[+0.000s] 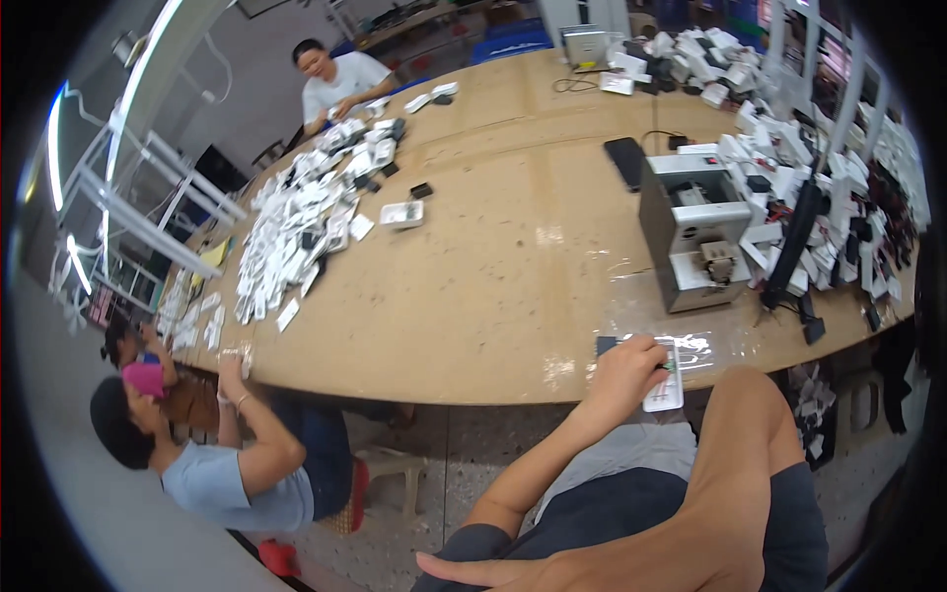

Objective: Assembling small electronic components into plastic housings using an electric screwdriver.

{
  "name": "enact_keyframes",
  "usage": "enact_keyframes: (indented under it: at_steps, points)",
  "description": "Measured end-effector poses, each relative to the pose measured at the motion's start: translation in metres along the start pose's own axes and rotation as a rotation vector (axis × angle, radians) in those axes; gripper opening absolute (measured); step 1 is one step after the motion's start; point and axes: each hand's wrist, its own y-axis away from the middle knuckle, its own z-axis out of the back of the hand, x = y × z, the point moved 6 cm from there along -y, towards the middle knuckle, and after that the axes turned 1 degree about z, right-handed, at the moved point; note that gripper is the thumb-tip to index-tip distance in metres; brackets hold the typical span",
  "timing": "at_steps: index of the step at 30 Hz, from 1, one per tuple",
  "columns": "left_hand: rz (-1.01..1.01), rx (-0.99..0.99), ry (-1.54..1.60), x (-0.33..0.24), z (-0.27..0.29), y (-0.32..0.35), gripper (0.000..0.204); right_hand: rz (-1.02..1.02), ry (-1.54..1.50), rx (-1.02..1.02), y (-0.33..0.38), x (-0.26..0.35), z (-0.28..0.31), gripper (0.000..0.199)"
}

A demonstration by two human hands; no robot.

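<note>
My left hand (627, 375) is at the table's near edge, its fingers curled onto a shallow white plastic casing (665, 397). Thin red wires and a bit of green show inside the casing. A dark grey flat piece (606, 344) lies partly under that hand. My right arm is bent sharply, elbow forward, which brings my right hand (612, 570) back close to my body at the lower edge. Its thumb stretches out to the left; the other fingers are cut off by the frame, and nothing shows in it.
Beyond my left hand stands a metal bench machine (695, 232), with a black phone (623, 164) beside it. A black handheld tool (794, 242) hangs at right before heaped white casings (760, 148). Another pile (306, 207) covers the table's left side. Several people sit around the table.
</note>
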Motion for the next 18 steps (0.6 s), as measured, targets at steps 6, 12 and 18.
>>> enact_keyframes:
  at_steps: [6,12,18]
  points:
    - [0.013,-0.063,0.033,0.004,0.002,0.006,0.015,0.545,0.431,0.32,-0.05,0.005,-0.018,0.032]
    - [-0.02,-0.051,0.08,-0.011,-0.004,-0.004,0.009,0.474,0.314,0.725,-0.112,0.002,-0.009,0.053]
    - [0.004,-0.041,0.038,-0.013,0.004,0.002,0.017,0.439,0.722,0.546,-0.098,0.034,0.016,0.091]
